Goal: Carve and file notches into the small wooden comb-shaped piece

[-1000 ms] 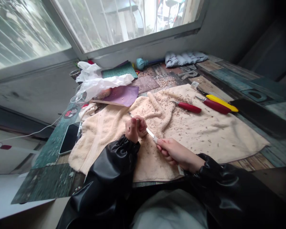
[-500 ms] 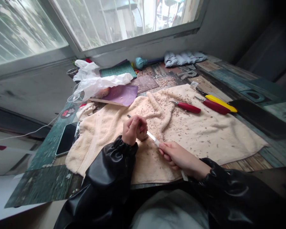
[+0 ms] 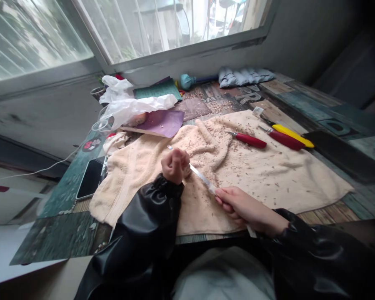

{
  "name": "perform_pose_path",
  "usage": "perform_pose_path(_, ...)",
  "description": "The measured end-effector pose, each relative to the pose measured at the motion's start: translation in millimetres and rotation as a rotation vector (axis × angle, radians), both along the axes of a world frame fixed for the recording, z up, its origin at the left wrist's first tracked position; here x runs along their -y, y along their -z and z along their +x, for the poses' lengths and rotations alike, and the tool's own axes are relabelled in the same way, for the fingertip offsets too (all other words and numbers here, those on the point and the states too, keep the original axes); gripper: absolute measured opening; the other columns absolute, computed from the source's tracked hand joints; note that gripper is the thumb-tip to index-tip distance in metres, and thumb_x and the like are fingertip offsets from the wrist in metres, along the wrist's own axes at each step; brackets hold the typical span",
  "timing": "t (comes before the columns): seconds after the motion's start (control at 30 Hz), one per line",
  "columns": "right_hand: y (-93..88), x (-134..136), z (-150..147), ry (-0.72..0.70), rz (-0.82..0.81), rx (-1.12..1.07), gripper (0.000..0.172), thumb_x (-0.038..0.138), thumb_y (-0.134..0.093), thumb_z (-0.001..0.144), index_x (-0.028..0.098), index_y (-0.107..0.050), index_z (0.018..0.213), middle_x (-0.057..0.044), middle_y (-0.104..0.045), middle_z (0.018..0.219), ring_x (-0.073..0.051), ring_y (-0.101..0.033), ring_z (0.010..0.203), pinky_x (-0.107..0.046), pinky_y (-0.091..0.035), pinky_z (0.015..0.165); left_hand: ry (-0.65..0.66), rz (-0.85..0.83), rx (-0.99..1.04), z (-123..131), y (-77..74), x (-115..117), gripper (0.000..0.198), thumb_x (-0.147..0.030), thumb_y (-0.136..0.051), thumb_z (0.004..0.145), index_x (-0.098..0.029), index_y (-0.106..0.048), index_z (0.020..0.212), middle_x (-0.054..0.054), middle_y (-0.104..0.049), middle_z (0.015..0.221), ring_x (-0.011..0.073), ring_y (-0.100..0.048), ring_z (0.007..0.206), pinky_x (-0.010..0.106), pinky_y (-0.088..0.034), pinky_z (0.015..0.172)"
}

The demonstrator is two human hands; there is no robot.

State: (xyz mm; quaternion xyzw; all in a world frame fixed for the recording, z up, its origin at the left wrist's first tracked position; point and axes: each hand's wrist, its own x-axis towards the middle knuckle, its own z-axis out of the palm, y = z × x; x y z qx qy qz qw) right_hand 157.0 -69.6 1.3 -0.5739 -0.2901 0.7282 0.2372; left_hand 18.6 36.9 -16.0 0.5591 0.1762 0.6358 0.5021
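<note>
My right hand (image 3: 234, 205) is closed round a long, thin silvery flat tool (image 3: 203, 178); its exact kind is unclear. The tool slants up to my left hand, and a pale end pokes out below my right palm. My left hand (image 3: 176, 166) is curled into a fist at the tool's far part. A short shiny tip shows just beyond the left knuckles. Whatever the left fingers grip is mostly hidden. Both hands are above a cream towel (image 3: 137, 175) strewn with wood shavings (image 3: 243, 166).
Right of the hands lie two red-handled knives (image 3: 250, 140) (image 3: 286, 139) and a yellow-handled tool (image 3: 292, 135). A phone (image 3: 90, 177) rests at left. Behind are a white plastic bag (image 3: 137, 105), a purple sheet (image 3: 167, 123) and a grey-blue padded roll (image 3: 245, 78) below the window.
My right hand has drawn down and to the right, away from my left. More of the silvery tool shows between them. My left fist stays nearly in place; the view has shifted slightly.
</note>
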Motion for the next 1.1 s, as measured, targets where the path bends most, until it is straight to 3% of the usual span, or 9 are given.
perform_pose_path(0.17, -3.0, -16, -6, -0.049, 0.07, 0.115, 0.03, 0.037, -0.039, 0.085, 0.019, -0.035, 0.062, 0.01, -0.028, 0.044, -0.001, -0.018, 0.031, -0.016, -0.01, 0.032, 0.237, -0.007, -0.054, -4, -0.6, -2, 0.045, -0.047, -0.045, 0.082, -0.016, -0.035, 0.051, -0.006, -0.026, 0.041, 0.0046, -0.026, 0.036, 0.021, -0.022, 0.039)
perform_pose_path(0.33, 0.6, -40, -20, -0.047, 0.158, 0.132, 0.03, 0.033, -0.035, 0.086, 0.018, -0.036, 0.06, 0.008, -0.029, 0.042, -0.002, -0.02, 0.031, -0.017, -0.012, 0.032, 0.17, 0.033, -0.079, 0, 3.6, 0, 0.043, -0.042, -0.043, 0.084, -0.015, -0.036, 0.052, -0.005, -0.027, 0.044, 0.0042, -0.026, 0.037, 0.021, -0.017, 0.039)
perform_pose_path(0.53, -2.6, -22, -13, -0.028, 0.084, 0.077, 0.03, 0.039, -0.034, 0.086, 0.02, -0.033, 0.063, 0.01, -0.026, 0.043, -0.002, -0.016, 0.03, -0.016, -0.008, 0.032, 0.128, -0.011, 0.023, -2, -1.5, -6, 0.046, -0.045, -0.047, 0.081, -0.017, -0.031, 0.049, -0.007, -0.024, 0.04, 0.0038, -0.025, 0.034, 0.02, -0.018, 0.038)
perform_pose_path(0.63, -6.2, -13, -9, -0.024, 0.068, 0.101, 0.03, 0.038, -0.034, 0.087, 0.02, -0.034, 0.063, 0.01, -0.026, 0.044, -0.002, -0.017, 0.03, -0.015, -0.01, 0.031, 0.177, -0.02, 0.045, -1, -1.9, -3, 0.046, -0.047, -0.046, 0.081, -0.017, -0.032, 0.049, -0.007, -0.024, 0.039, 0.0041, -0.026, 0.033, 0.02, -0.019, 0.037)
perform_pose_path(0.73, -7.4, -15, -12, -0.008, 0.068, 0.131, 0.029, 0.036, -0.032, 0.087, 0.02, -0.034, 0.063, 0.01, -0.026, 0.043, -0.002, -0.017, 0.03, -0.015, -0.009, 0.031, 0.255, -0.048, 0.059, 0, -1.2, -2, 0.046, -0.048, -0.045, 0.081, -0.017, -0.033, 0.05, -0.007, -0.025, 0.039, 0.0041, -0.025, 0.034, 0.02, -0.021, 0.037)
perform_pose_path(0.9, -5.0, -28, -21, -0.01, 0.107, 0.102, 0.029, 0.033, -0.032, 0.087, 0.019, -0.033, 0.062, 0.01, -0.025, 0.043, -0.002, -0.018, 0.029, -0.016, -0.011, 0.031, 0.208, -0.062, 0.095, -5, -2.5, -11, 0.045, -0.045, -0.049, 0.08, -0.016, -0.033, 0.049, -0.007, -0.025, 0.039, 0.0035, -0.024, 0.033, 0.02, -0.022, 0.037)
perform_pose_path(1.1, -2.3, -22, -8, -0.045, 0.112, 0.114, 0.03, 0.04, -0.038, 0.085, 0.02, -0.035, 0.063, 0.01, -0.027, 0.042, -0.002, -0.017, 0.029, -0.016, -0.009, 0.03, 0.229, -0.04, 0.079, -2, -3.9, -9, 0.046, -0.044, -0.05, 0.08, -0.016, -0.033, 0.048, -0.007, -0.025, 0.039, 0.0036, -0.026, 0.032, 0.02, -0.021, 0.036)
